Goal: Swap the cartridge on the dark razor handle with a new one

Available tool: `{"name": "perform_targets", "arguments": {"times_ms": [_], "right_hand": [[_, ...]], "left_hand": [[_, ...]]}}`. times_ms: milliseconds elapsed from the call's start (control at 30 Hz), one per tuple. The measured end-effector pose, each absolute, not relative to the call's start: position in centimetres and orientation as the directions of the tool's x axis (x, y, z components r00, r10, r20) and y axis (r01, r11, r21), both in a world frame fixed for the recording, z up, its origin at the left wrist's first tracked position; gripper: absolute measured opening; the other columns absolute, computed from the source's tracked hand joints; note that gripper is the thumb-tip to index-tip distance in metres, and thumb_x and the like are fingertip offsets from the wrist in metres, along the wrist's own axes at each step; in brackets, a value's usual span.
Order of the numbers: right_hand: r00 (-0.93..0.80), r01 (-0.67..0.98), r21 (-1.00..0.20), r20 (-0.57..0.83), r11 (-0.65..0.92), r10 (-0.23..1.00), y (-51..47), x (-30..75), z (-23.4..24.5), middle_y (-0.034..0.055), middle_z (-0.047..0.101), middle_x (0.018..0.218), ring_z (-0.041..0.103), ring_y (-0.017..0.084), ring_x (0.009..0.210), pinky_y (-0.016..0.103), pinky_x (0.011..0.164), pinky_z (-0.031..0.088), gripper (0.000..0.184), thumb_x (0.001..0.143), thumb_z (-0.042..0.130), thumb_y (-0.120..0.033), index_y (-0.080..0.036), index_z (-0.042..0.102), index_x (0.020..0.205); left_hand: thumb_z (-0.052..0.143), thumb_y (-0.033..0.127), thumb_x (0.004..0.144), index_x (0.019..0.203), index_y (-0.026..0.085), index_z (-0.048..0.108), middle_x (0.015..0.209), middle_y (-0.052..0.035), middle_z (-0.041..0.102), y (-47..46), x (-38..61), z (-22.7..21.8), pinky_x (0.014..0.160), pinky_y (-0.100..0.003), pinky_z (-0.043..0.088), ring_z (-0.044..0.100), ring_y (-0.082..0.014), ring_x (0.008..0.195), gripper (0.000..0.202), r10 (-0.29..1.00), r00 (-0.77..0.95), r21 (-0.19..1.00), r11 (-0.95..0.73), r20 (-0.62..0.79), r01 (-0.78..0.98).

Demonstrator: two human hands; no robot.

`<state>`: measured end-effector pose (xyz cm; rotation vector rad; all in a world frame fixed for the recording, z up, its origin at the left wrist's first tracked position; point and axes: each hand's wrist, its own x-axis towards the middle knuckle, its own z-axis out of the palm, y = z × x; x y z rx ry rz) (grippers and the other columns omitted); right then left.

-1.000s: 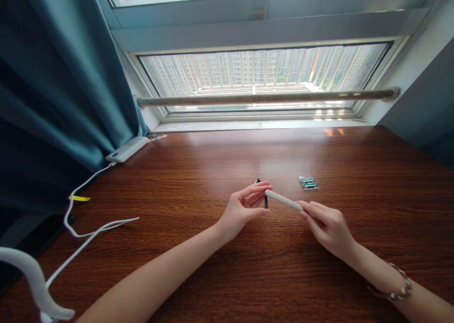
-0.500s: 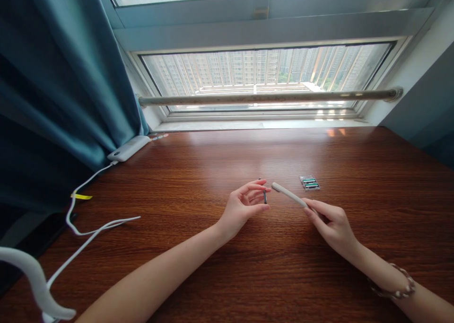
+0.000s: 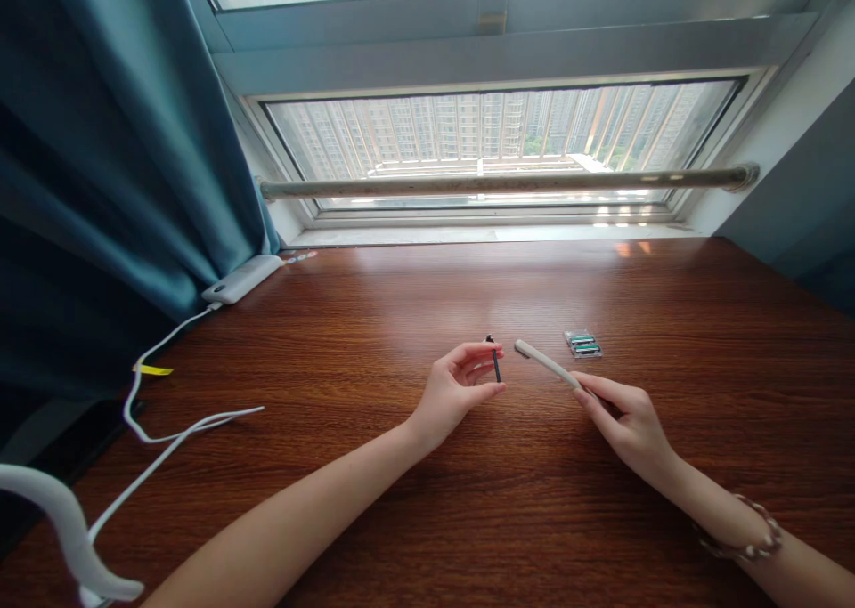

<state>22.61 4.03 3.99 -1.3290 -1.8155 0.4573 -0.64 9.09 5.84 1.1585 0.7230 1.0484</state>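
Note:
My left hand [image 3: 456, 384] pinches a narrow dark razor cartridge [image 3: 496, 366] on edge between the thumb below and the fingers above. Facing it is the head end of a pale grey razor handle [image 3: 549, 362], a short gap away from the cartridge. My right hand [image 3: 622, 414] is closed around the handle's lower part, thumb and forefinger pressed on it, hiding the rest. Beyond the handle, on the tabletop, lies a clear plastic case [image 3: 583, 344] with green-striped cartridges in it.
The brown wood-grain tabletop [image 3: 401, 305] reaches to the window sill. At left, a white power bank [image 3: 243, 279] with a white cable [image 3: 134, 403] lies by the blue curtain [image 3: 166, 163]. A white curved arm [image 3: 60, 519] stands at the lower left corner.
The cartridge has turned slightly in my left fingers, so more of its dark side shows. The handle's head has shifted a little to the right and tilted.

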Motion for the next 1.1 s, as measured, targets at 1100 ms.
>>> {"name": "perform_targets", "arguments": {"times_ms": [1100], "right_hand": [[-0.279,0.650,-0.589,0.404,0.481,0.871,4.00,22.68,3.91,0.0035,0.060,0.072,0.053,0.011,0.058,0.021,0.055,0.041,0.023,0.082,0.047,-0.023,-0.017,0.060,0.100]], "left_hand": [[0.066,0.023,0.066,0.104,0.020,0.059,0.108,-0.0076,0.056,8.82,-0.89,6.20,0.089,-0.032,0.039,0.050,-0.0210,0.103,0.039,0.918,0.328,0.966,-0.253,0.221,0.058]]}}
